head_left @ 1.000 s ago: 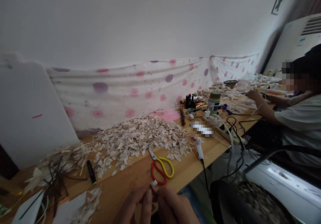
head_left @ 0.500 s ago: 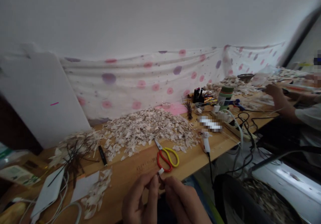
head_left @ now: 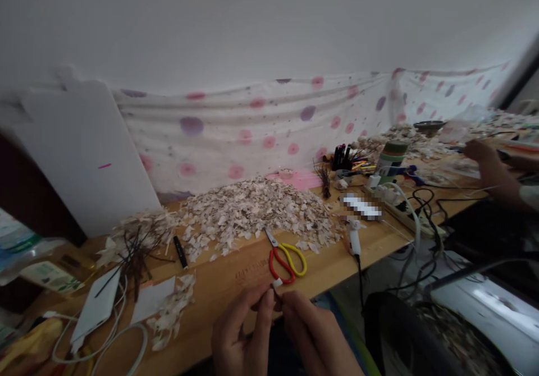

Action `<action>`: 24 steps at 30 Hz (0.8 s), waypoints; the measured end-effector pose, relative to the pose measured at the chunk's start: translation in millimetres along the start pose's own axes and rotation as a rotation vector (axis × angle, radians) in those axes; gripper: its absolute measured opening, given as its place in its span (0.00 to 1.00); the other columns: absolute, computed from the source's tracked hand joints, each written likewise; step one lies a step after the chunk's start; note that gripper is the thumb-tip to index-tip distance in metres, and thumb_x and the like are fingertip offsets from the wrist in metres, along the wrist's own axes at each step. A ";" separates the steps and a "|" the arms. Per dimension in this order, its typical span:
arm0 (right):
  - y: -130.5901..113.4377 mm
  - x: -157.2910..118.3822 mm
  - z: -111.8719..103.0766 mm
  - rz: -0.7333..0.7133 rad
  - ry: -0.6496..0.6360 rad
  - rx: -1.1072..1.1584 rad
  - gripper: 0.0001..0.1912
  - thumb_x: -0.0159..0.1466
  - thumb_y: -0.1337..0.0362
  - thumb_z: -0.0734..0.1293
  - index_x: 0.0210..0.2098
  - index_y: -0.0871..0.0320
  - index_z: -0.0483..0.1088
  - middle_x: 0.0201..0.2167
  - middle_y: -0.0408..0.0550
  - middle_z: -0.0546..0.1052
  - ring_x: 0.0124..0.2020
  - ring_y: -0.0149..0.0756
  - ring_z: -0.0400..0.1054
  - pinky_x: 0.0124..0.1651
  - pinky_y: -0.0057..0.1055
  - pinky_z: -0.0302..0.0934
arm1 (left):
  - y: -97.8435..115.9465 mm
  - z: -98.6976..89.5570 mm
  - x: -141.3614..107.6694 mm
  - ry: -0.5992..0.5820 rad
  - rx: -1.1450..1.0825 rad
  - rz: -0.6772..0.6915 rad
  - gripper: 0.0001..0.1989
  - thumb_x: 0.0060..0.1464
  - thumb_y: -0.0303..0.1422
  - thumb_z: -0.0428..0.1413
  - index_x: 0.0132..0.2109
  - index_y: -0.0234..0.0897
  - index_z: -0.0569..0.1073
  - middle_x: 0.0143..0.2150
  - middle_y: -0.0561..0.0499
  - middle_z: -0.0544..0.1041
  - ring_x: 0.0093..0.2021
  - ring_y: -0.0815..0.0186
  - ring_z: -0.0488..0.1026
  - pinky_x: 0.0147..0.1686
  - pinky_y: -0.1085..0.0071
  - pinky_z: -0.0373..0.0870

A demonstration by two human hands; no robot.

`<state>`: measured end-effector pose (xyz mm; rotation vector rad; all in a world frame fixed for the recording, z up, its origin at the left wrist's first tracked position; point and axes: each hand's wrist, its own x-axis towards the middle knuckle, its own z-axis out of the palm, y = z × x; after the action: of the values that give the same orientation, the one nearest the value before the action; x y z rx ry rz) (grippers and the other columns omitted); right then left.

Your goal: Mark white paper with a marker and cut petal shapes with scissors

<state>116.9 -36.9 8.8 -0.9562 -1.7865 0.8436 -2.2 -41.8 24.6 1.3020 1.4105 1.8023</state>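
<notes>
Just past the table's front edge, my left hand (head_left: 245,331) and my right hand (head_left: 315,335) meet, fingertips close together. Between thumb and forefinger my left hand pinches a small whitish flake (head_left: 277,282), which pokes up above the fingertips. A thin dark bit shows below it, where my right fingers are also pinched; what exactly they grip is mostly hidden. Right beyond my hands lie scissors (head_left: 290,264) with one red and one yellow handle, blades pointing away. Behind them spreads a big heap of pale, dry petal-like flakes (head_left: 256,210).
To the left are a black pen (head_left: 180,252), dark twigs (head_left: 138,258), a white power bank (head_left: 96,307) and cables. On the right lie a white glue gun (head_left: 353,238), a power strip (head_left: 404,213) and a green-labelled can (head_left: 391,160). A co-worker's arm (head_left: 492,168) reaches in farther right.
The view has turned slightly, so the table things sit a little differently in it. My hands keep the same pinch on the whitish flake. The co-worker's arm remains at the right.
</notes>
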 end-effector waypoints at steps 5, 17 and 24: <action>1.9 -1.8 -0.6 -0.008 0.024 -0.030 0.13 0.72 0.63 0.54 0.40 0.57 0.68 0.30 0.45 0.77 0.27 0.30 0.70 0.31 0.20 0.61 | -4.2 -0.6 -1.1 -0.008 0.008 -0.002 0.09 0.53 0.41 0.62 0.32 0.41 0.82 0.28 0.52 0.82 0.27 0.66 0.78 0.30 0.78 0.77; 4.1 0.4 0.7 0.041 -0.022 -0.084 0.13 0.71 0.62 0.55 0.40 0.59 0.69 0.28 0.46 0.77 0.28 0.32 0.72 0.32 0.21 0.63 | -7.5 0.0 -1.3 0.039 0.031 -0.002 0.09 0.52 0.41 0.62 0.30 0.42 0.82 0.27 0.52 0.82 0.26 0.65 0.78 0.29 0.76 0.76; 7.1 0.1 -0.9 0.041 -0.020 -0.110 0.14 0.72 0.61 0.54 0.42 0.57 0.70 0.31 0.48 0.80 0.33 0.34 0.77 0.37 0.22 0.67 | -7.3 2.3 1.5 0.060 0.029 0.040 0.11 0.52 0.43 0.62 0.29 0.41 0.82 0.26 0.51 0.81 0.25 0.65 0.77 0.29 0.76 0.76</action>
<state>119.4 -33.4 3.2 -1.0619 -1.8518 0.7897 -1.9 -37.1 18.4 1.3097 1.4571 1.8682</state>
